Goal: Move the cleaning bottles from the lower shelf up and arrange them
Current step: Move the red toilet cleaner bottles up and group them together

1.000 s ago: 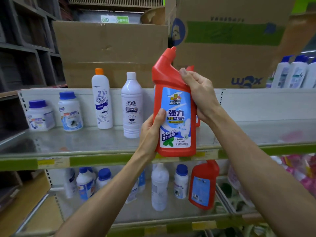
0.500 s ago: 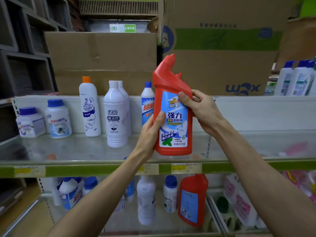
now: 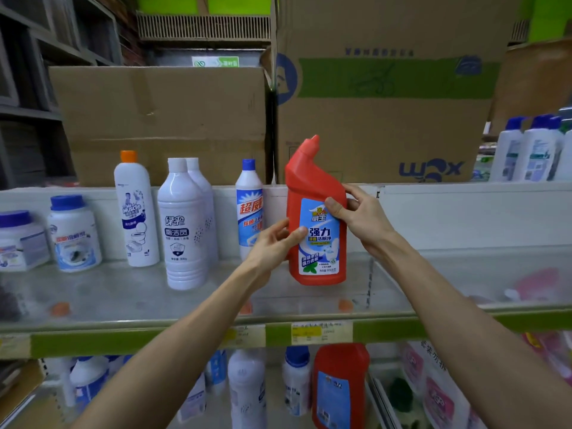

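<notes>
A red angled-neck cleaner bottle [image 3: 315, 212] with a blue label stands upright on the upper glass shelf [image 3: 154, 298]. My left hand [image 3: 272, 246] holds its lower left side, thumb on the label. My right hand [image 3: 356, 215] grips its upper right shoulder, thumb across the label top. To its left on the same shelf stand a blue-capped white bottle [image 3: 249, 209], two white bottles [image 3: 182, 224] and an orange-capped white bottle [image 3: 134, 209]. On the lower shelf a second red bottle [image 3: 339, 385] and several white bottles [image 3: 247, 388] remain visible.
Two blue-lidded white tubs [image 3: 72, 233] sit at the shelf's left end. Big cardboard boxes [image 3: 387, 113] stand behind the shelf's back wall. White blue-capped bottles [image 3: 526, 150] stand at far right. Pink packets [image 3: 433, 394] fill the lower right. A green price rail [image 3: 123, 342] fronts the shelf.
Both hands carried the red bottle forward and down onto the upper shelf, beside the blue-capped bottle. My right hand slid from behind the neck to the shoulder.
</notes>
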Motion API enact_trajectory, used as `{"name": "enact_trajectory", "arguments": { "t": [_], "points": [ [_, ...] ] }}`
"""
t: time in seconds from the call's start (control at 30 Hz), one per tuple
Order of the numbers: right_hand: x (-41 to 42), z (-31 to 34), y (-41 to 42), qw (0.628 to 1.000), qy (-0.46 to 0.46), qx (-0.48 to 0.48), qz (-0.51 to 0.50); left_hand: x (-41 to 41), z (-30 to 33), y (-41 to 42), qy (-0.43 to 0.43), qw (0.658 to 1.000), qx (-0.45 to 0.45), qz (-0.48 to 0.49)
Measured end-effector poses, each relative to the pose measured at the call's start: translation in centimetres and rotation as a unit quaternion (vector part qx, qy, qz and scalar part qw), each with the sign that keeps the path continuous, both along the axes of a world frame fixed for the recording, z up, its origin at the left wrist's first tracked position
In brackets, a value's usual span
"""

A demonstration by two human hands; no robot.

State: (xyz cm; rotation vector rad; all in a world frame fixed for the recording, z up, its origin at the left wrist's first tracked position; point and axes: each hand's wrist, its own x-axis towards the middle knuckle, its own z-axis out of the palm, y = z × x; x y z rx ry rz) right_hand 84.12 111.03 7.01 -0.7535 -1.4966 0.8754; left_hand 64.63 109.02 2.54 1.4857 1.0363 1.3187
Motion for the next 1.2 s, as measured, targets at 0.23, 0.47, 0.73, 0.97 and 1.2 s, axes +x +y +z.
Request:
{"name": "enact_trajectory", "arguments": {
  "t": [0.23, 0.47, 0.73, 0.97, 1.2],
  "points": [
    [0.0, -0.6, 2.4, 1.0, 0.005, -0.012, 0.014, 0.2, 0.0, 1.5, -0.009, 1.0, -0.005, 0.01],
    [-0.2, -1.0, 3.2, 1.0, 0.0, -0.012, 0.019, 0.1, -0.2, 2.1, -0.004, 1.0, -0.001, 0.014],
    [-0.2, -1.0, 2.8, 0.999, -0.048, 0.015, 0.0, 0.5, -0.3, 0.9, 0.039, 0.996, 0.034, 0.066],
    [-0.7, -0.9, 1.5, 0.995, -0.079, 0.04, -0.042, 0.3, -0.6, -2.8, 0.115, 0.978, 0.091, 0.151],
    [-0.3, -0.9, -2.5, 0.984, -0.105, 0.052, -0.131, 1.1, -1.3, -8.4, 0.04, 0.984, 0.128, 0.118]
  ]
}}
